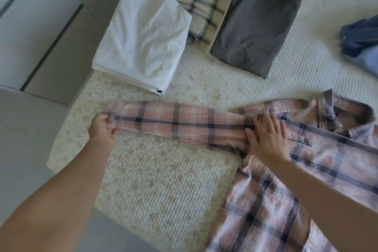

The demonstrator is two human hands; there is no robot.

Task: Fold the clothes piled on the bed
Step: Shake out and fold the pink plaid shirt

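Note:
A pink plaid shirt (306, 170) lies spread on the bed (163, 180), collar at the right, one sleeve stretched out to the left. My left hand (103, 129) grips the cuff end of that sleeve. My right hand (268, 139) presses flat, fingers spread, on the shirt where the sleeve meets the shoulder. Three folded garments lie beyond: a white one (143, 41), a beige plaid one (196, 6) and a dark grey one (255, 26).
An unfolded dark blue garment (360, 41) lies at the right edge of the bed. The bed's left edge runs beside a grey floor and pale cabinet fronts (36, 26). A cream woven cover shows between the shirt and the folded stack.

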